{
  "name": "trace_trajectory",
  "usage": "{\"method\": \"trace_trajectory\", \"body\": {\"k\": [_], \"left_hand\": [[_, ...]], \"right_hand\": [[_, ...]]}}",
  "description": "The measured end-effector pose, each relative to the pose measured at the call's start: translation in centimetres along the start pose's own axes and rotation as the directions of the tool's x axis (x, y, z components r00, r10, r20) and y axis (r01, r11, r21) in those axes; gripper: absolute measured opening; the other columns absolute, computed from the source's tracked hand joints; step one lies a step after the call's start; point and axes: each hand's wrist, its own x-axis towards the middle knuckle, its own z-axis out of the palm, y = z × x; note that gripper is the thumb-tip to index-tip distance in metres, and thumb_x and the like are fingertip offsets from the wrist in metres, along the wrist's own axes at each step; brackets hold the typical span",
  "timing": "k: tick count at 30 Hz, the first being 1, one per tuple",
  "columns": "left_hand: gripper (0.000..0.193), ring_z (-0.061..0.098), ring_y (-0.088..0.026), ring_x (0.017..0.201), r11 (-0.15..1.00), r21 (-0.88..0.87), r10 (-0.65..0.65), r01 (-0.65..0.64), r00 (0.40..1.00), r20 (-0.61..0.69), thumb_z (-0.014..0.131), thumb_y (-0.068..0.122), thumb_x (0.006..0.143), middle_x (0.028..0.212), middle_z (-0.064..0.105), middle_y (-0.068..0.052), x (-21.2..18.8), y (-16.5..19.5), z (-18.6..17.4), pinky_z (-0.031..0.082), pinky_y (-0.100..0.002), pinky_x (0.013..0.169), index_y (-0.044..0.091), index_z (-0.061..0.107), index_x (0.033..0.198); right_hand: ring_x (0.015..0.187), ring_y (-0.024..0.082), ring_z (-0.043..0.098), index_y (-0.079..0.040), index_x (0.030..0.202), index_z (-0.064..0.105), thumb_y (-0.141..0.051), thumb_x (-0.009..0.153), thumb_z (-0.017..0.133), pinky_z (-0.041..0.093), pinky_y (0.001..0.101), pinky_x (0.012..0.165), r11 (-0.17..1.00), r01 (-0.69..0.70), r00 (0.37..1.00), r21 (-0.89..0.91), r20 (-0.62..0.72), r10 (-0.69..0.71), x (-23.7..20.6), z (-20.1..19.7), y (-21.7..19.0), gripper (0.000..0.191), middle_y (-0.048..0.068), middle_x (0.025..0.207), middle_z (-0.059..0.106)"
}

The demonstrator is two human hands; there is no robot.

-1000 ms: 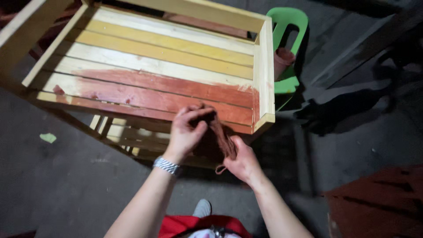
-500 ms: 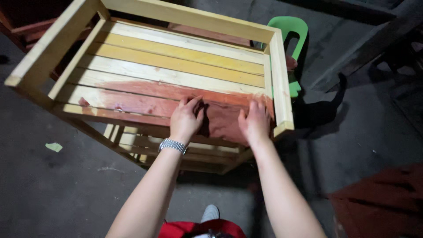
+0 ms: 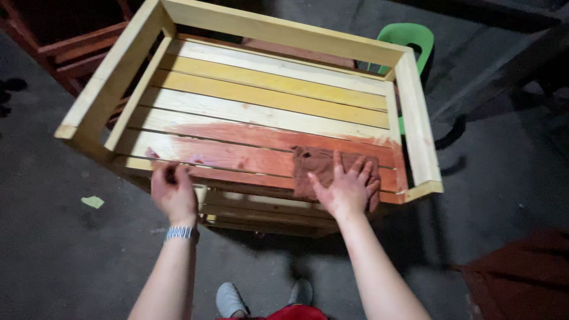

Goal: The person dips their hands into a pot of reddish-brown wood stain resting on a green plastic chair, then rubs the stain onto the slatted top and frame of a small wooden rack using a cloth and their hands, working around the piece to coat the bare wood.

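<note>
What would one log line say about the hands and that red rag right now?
right hand: flat on red rag | rag: on stained slats of wooden frame | left hand: at front edge, holding nothing

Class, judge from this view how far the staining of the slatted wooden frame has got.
Done: the near slats are reddish-brown. In hand: the right hand presses a stained cloth on them; the left hand rests at the front edge. Left: the far slats and frame rails are bare.
</note>
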Motion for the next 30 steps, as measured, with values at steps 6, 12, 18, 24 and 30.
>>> {"method": "trace_trajectory", "body": {"k": [6,12,18,24,30], "left_hand": [[0.012,0.070,-0.026,0.089,0.993,0.095,-0.072,0.067,0.996,0.053,0.068,0.018,0.098,0.096,0.071,-0.011,-1.7,-1.7,-2.3,0.055,-0.040,0.082,0.006,0.067,0.102],[0.014,0.070,-0.028,0.089,0.989,0.013,0.143,-0.148,0.976,0.166,0.066,0.018,0.099,0.097,0.070,-0.012,2.7,1.0,-2.6,0.055,-0.040,0.080,0.005,0.066,0.105],[0.016,0.070,-0.028,0.096,0.964,-0.122,0.259,-0.237,0.939,0.227,0.061,0.015,0.107,0.106,0.071,-0.013,7.6,0.0,-2.3,0.056,-0.038,0.087,0.002,0.067,0.114],[0.018,0.071,-0.027,0.092,0.979,-0.125,0.192,-0.162,0.940,0.282,0.060,0.017,0.109,0.102,0.071,-0.014,9.7,-2.0,-1.6,0.056,-0.039,0.085,0.001,0.067,0.115],[0.017,0.070,-0.034,0.093,0.946,0.013,0.310,-0.324,0.916,0.255,0.060,0.019,0.109,0.102,0.071,-0.016,9.1,-2.2,-1.2,0.055,-0.044,0.084,0.005,0.068,0.114]], "right_hand": [[0.151,0.050,0.008,-0.027,0.162,0.017,-0.087,0.083,0.041,0.013,0.0760,0.111,0.999,0.053,0.998,-0.012,0.031,-0.053,-0.9,-1.1,-5.8,0.103,0.034,0.163,0.010],[0.152,0.051,0.006,-0.032,0.163,0.011,-0.073,0.088,0.046,0.007,0.0787,0.113,0.955,0.291,0.931,0.060,0.214,-0.297,-4.3,-3.3,-20.0,0.092,0.027,0.164,0.011],[0.154,0.044,0.010,-0.030,0.157,0.027,-0.056,0.087,0.058,0.010,0.0710,0.115,0.859,0.491,0.858,0.143,0.090,-0.505,-5.7,-2.9,-23.6,0.081,0.024,0.168,0.010],[0.150,0.032,0.030,-0.026,0.145,0.051,-0.050,0.079,0.065,0.027,0.0625,0.116,0.916,0.385,0.921,0.114,-0.111,-0.373,-3.8,-0.1,-12.6,0.072,0.011,0.160,0.036],[0.120,0.035,0.064,-0.014,0.117,0.075,-0.049,0.094,0.052,0.046,0.0540,0.109,0.982,-0.155,0.984,0.111,-0.075,0.163,0.7,1.1,5.4,0.048,0.017,0.124,0.071]]}}
